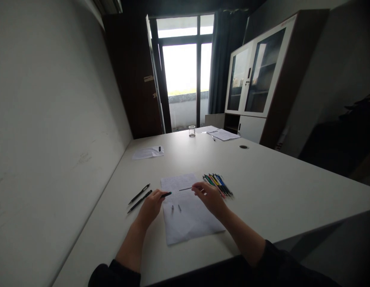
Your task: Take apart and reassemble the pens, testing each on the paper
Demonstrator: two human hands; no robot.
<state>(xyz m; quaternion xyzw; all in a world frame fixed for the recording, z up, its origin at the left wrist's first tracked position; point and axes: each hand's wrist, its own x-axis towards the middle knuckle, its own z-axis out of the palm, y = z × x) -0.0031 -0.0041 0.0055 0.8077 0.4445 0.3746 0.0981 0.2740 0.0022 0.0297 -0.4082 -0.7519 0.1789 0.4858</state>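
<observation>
My left hand [152,205] is closed on a short dark pen barrel [166,194], over the left edge of the paper. In a pinch, my right hand [207,195] holds a thin dark pen refill [185,189] that points left toward the barrel, apart from it. Beneath both lie white sheets of paper [187,223], the upper one with writing. Two small pen parts [172,208] [179,208] rest on the paper. Left of my left hand lie two black pens [139,194] [140,201]. A row of several coloured pens [217,184] lies beyond my right hand.
Farther back on the white table [262,187] are a clear glass [191,131], a sheet with a small dark object [147,152] at the left, and papers with a pen [223,134] at the right. A round cable hole [244,147] is near the right edge. A wall borders the left side.
</observation>
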